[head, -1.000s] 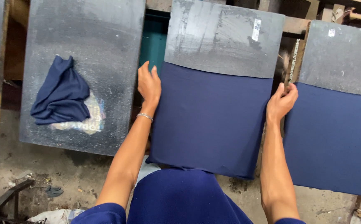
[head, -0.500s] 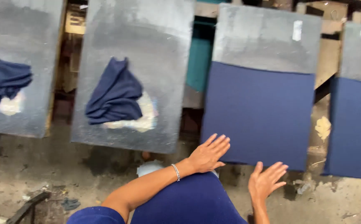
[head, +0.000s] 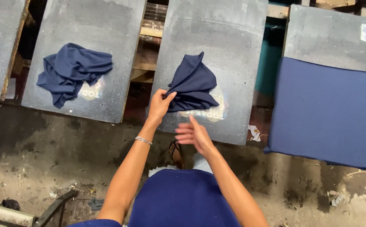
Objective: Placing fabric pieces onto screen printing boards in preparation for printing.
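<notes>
While the left hand [head: 159,105] pinches a corner of the crumpled navy-blue cloth [head: 192,84] lying on the middle grey printing board [head: 233,46], the right hand [head: 195,134] hovers open and empty just below it. Pale printed lettering shows under the cloth. Another bunched navy cloth [head: 71,71] sits on the left grey board [head: 107,25]; a flat blue fabric [head: 326,109] covers the right board [head: 334,38].
</notes>
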